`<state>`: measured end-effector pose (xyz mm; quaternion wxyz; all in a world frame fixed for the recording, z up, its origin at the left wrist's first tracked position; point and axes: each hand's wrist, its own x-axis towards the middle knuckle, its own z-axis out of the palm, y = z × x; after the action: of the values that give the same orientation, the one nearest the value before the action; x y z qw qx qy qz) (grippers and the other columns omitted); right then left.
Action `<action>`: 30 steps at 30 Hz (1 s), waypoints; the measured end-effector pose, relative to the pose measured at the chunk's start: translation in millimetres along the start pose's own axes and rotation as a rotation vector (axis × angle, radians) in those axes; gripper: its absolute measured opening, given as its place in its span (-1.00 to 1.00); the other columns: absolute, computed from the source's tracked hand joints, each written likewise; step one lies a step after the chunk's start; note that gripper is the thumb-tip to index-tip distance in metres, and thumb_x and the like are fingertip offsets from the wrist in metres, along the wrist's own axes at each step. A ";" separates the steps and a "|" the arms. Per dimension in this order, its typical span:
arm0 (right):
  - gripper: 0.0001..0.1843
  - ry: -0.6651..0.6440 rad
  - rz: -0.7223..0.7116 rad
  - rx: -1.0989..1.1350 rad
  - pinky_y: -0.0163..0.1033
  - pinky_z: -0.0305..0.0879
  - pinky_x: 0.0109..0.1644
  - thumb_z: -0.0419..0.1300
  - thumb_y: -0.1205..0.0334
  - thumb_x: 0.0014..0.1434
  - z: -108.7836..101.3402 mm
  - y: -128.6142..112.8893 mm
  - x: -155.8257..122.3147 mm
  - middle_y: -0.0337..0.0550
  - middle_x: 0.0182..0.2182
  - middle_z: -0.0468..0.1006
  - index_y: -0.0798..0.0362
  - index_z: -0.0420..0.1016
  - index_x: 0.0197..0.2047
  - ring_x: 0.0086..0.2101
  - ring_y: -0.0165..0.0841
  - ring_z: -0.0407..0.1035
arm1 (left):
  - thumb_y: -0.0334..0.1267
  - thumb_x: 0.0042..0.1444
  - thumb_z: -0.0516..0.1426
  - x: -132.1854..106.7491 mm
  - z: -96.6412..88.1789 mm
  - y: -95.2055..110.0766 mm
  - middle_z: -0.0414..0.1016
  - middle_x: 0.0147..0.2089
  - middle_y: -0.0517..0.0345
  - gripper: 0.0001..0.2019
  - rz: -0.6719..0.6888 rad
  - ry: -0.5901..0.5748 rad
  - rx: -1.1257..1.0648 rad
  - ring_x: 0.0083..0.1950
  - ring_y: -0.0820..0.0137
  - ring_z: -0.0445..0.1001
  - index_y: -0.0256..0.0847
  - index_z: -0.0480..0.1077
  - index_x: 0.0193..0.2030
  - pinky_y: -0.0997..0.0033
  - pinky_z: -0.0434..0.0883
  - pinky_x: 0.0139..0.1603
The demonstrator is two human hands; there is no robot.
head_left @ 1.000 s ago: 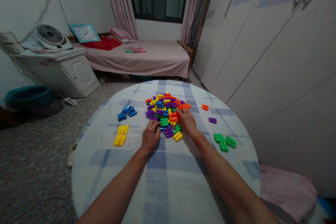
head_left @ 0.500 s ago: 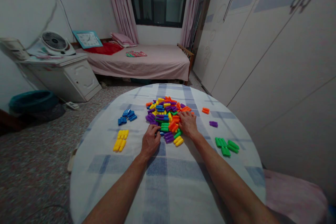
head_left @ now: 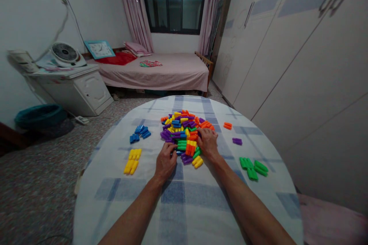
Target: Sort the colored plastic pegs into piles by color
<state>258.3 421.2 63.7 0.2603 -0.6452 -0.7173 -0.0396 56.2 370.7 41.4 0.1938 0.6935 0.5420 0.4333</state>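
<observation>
A heap of small plastic pegs in mixed colours (head_left: 184,132) lies in the middle of a round table with a checked cloth (head_left: 184,206). My left hand (head_left: 166,159) rests at the heap's near left edge, fingers curled onto a blue piece there. My right hand (head_left: 207,142) lies on the heap's right side, fingers bent over orange pieces; what it holds, if anything, is hidden. Sorted groups lie around: blue pegs (head_left: 140,133), yellow pegs (head_left: 132,160), green pegs (head_left: 253,167), two orange pegs (head_left: 227,125) and one purple peg (head_left: 237,141).
Beyond the table are a bed with a pink cover (head_left: 161,71), a white cabinet (head_left: 73,88) with a fan (head_left: 65,53) on it, a teal basin (head_left: 40,115) on the floor and white wardrobe doors (head_left: 301,53) along the right.
The camera has tipped, so the table sits lower in view. Both hands stay at the heap; the right hand has shifted slightly over the orange pieces.
</observation>
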 end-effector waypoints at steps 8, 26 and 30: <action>-0.69 0.107 0.421 -0.233 -0.07 -0.01 0.03 0.04 0.32 0.24 -42.8 76.1 -0.7 0.00 -0.05 0.45 0.04 0.45 0.02 -0.05 -0.18 0.26 | -0.38 0.14 -0.01 -0.4 -0.3 -1.2 0.37 -0.08 0.05 -0.75 -0.015 -0.014 -0.031 -0.07 0.40 0.41 -0.23 0.45 -0.13 0.45 0.41 -0.14; -0.58 -0.053 0.346 -0.115 -0.07 0.07 0.14 -0.01 0.13 0.29 -19.3 58.2 31.0 0.02 0.09 0.38 0.08 0.37 0.14 0.11 -0.16 0.17 | -0.36 0.12 0.00 0.0 -1.3 0.4 0.38 -0.09 0.04 -0.76 -0.023 -0.018 -0.034 -0.08 0.39 0.42 -0.22 0.46 -0.16 0.43 0.42 -0.13; -0.54 -0.135 0.327 -0.095 -0.07 0.08 0.16 -0.03 0.08 0.30 -9.2 40.9 54.8 0.03 0.13 0.34 0.08 0.33 0.18 0.13 -0.18 0.17 | -0.37 0.13 -0.01 0.3 -0.3 -0.8 0.37 -0.09 0.05 -0.75 -0.021 -0.022 -0.037 -0.10 0.40 0.42 -0.22 0.45 -0.14 0.42 0.42 -0.12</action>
<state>298.1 473.9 83.4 0.1836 -0.7661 -0.6159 0.0128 55.5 371.2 41.1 0.2171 0.6886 0.5392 0.4335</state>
